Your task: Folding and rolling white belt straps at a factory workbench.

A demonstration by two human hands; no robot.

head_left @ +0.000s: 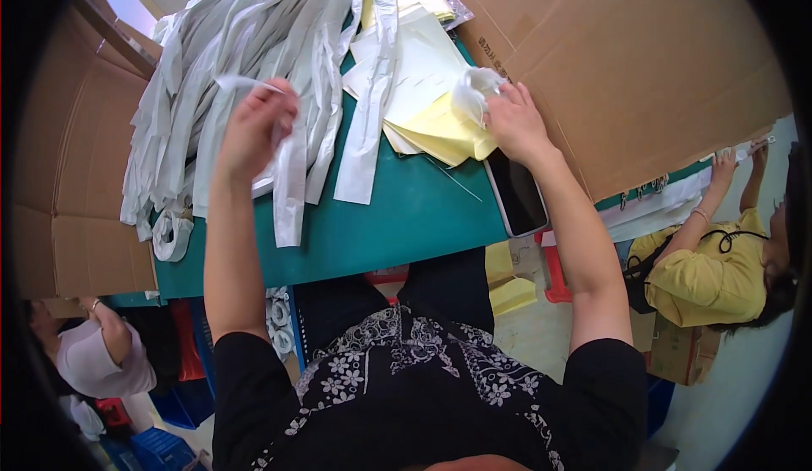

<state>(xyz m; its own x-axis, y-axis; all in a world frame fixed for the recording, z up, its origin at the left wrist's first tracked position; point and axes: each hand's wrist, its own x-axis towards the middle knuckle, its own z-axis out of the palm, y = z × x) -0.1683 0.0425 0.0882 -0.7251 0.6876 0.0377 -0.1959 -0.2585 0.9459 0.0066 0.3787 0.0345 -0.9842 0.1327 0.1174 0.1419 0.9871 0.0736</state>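
My left hand is raised in front of a large heap of pale grey-white strips, its fingers closed and partly smeared by motion. A thin white strip sticks out from the top of its fingers. My right hand is closed on a loose coil of white strip, above yellow paper sheets. One flat strip lies apart from the heap, across the green table. A wound roll of white strip rests at the table's left front corner.
A phone lies at the table edge below my right forearm. Large cardboard boxes wall the right and left sides. A person in yellow works at the right, and another person is at the lower left.
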